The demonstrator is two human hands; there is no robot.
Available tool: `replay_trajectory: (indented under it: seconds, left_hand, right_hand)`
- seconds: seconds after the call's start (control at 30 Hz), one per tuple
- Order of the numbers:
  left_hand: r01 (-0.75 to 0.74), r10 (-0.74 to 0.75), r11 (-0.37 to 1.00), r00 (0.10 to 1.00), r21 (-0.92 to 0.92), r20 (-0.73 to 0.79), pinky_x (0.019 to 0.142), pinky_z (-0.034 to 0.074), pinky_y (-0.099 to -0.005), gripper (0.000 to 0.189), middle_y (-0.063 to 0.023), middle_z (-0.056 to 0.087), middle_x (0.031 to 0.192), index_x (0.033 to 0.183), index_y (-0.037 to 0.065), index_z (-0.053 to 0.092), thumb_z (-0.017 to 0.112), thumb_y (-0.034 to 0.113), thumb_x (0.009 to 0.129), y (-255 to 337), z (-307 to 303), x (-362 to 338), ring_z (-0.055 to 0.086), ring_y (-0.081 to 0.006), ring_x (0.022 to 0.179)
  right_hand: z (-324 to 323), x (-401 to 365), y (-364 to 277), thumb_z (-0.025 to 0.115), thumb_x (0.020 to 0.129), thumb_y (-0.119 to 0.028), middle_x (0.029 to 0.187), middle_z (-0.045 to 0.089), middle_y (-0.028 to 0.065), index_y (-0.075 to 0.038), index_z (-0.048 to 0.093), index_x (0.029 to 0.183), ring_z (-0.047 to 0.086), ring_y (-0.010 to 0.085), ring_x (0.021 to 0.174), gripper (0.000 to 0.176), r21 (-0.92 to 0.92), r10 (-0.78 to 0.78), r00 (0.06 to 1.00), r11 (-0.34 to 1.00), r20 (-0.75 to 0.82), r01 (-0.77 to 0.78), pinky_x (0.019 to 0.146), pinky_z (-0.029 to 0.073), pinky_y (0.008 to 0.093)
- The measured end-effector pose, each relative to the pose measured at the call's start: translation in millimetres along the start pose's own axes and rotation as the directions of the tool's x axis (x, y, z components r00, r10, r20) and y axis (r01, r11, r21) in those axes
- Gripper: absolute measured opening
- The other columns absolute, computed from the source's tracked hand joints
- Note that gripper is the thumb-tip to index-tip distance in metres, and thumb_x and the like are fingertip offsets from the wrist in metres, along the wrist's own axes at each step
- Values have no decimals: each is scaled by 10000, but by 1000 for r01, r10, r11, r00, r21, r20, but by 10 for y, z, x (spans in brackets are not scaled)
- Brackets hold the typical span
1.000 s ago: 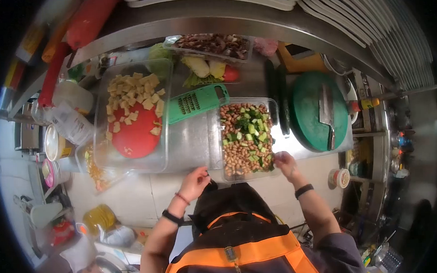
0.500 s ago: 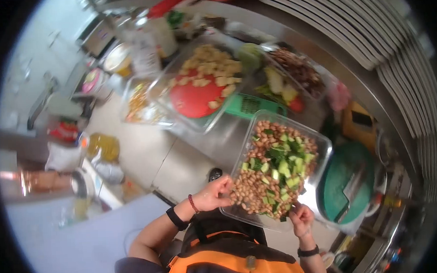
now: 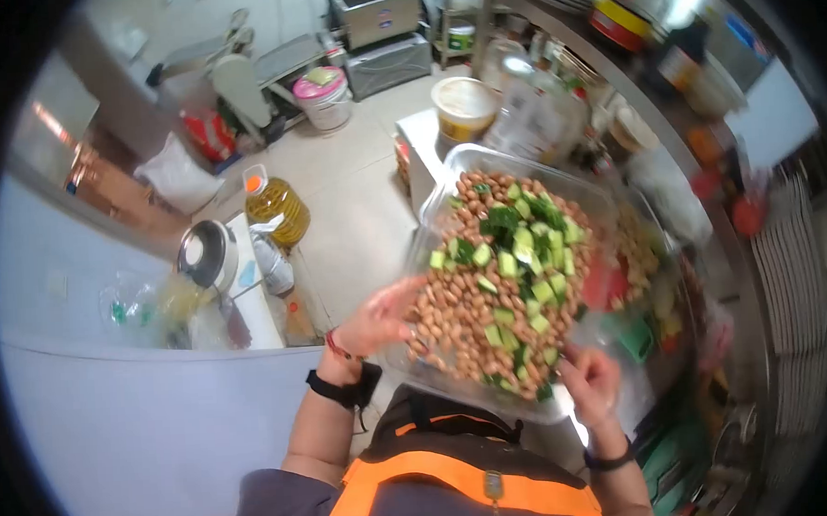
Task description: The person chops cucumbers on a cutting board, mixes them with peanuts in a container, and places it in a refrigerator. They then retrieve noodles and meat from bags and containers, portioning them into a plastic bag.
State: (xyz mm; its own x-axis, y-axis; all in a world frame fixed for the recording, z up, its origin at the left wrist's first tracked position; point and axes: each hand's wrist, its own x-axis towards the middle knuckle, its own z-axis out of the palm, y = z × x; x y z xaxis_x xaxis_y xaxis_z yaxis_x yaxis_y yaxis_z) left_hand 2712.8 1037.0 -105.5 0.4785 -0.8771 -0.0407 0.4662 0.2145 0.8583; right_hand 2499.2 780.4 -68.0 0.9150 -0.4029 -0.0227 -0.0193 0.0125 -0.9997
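I hold a clear plastic tray (image 3: 461,399) between both hands, in front of my waist. Peanuts (image 3: 448,316) cover much of its bottom, and chopped cucumber pieces (image 3: 544,289) lie on the middle and right of them. My left hand (image 3: 379,317) grips the tray's left side near the front corner, thumb and fingers closed at the rim. At the near right corner, my right hand (image 3: 592,384) pinches the edge. Under the tray's right side, another container with pale cubes (image 3: 637,257) and something red is partly hidden.
On the left, a yellow oil jug (image 3: 280,213) stands on the floor beside a counter with a round cooker (image 3: 207,253). A pink-lidded bucket (image 3: 324,100) is farther back. A white tub (image 3: 465,108) stands beyond the tray; stacked plates (image 3: 788,269) line the right.
My view has swung left, bringing more floor and the back wall into sight. The tray has moved left with me, away from the counter's cutting board. Both hands keep hold of it.
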Motion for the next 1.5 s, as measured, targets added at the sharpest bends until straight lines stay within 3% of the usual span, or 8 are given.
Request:
replay_trajectory:
  seconds: [0.13, 0.33, 0.47, 0.63, 0.97, 1.1, 1.27, 1.5]
  left_hand:
    - [-95, 73, 991, 971, -89, -230, 868, 478, -322, 799, -120, 501, 1230, 1363, -8, 314, 695, 239, 706, 1681, -3150, -508, 532, -216, 1068]
    - [-366, 232, 909, 841, -198, -489, 887, 473, -366, 651, -150, 463, 1245, 1326, 0, 363, 439, -39, 680, 5260, -9395, -126, 545, -258, 1031]
    - [-484, 310, 872, 665, -76, -680, 895, 461, -353, 626, -159, 442, 1271, 1339, -7, 345, 433, -32, 719, 6820, -12077, 528, 517, -233, 1050]
    - [-612, 400, 787, 401, 85, -824, 999, 390, -435, 664, -180, 387, 1341, 1376, -8, 266, 464, 38, 744, 8279, -15541, 1725, 417, -292, 1221]
    - [-707, 105, 639, -311, 303, -945, 1060, 270, -559, 767, -184, 285, 1422, 1404, 8, 216, 485, 51, 688, 12117, -23264, 1754, 297, -364, 1297]
    - [-707, 439, 524, -254, 475, -862, 1042, 313, -519, 695, -168, 342, 1398, 1367, 7, 318, 525, 66, 706, 13690, -26827, 1418, 354, -352, 1262]
    - [-819, 350, 359, -326, 447, -878, 1017, 353, -470, 700, -206, 448, 1287, 1402, 33, 242, 479, 23, 744, 15469, -30927, 923, 473, -307, 1155]
    - [-584, 164, 537, -635, 609, -755, 1038, 320, -485, 839, -211, 430, 1303, 1410, 47, 231, 565, 134, 645, 16325, -34265, 1065, 416, -363, 1208]
  right_hand:
    - [3081, 2283, 288, 626, 783, -108, 621, 401, -54, -96, 395, 635, 357, 61, 585, 275, -102, 50, 999, 993, -18, -52, 521, 309, 224]
    - [8750, 7969, -20, 615, 855, -248, 756, 485, -44, -110, 519, 856, 457, 72, 679, 168, 380, 230, 956, 880, 182, -285, 564, 379, 247]
    - [10813, 10865, -84, 576, 882, -233, 1185, 494, 78, -80, 475, 1123, 470, 224, 1151, 303, 518, 232, 960, 808, 155, -279, 845, 456, 401]
    - [12960, 14968, 249, 537, 872, -121, 1155, 501, 91, -66, 474, 1089, 498, 235, 1095, 233, 579, 244, 931, 731, 272, -361, 853, 472, 436]
    - [20336, 22293, 1053, 516, 859, -48, 1024, 565, 69, -67, 543, 922, 555, 178, 927, 71, 174, 372, 770, 836, 518, -521, 831, 476, 364]
    - [23594, 25007, 1245, 512, 848, -25, 947, 573, 76, -37, 527, 901, 571, 148, 816, 56, -229, 377, 728, 926, 572, -300, 789, 479, 303]
    - [27266, 27458, 1962, 561, 817, -84, 894, 587, 65, -45, 540, 889, 579, 158, 822, 84, -402, 524, 671, 847, 524, -348, 779, 491, 298]
    - [31292, 29874, 3736, 571, 795, -90, 866, 598, 75, -19, 565, 910, 593, 170, 771, 135, -641, 648, 344, 753, 680, -150, 727, 487, 282]
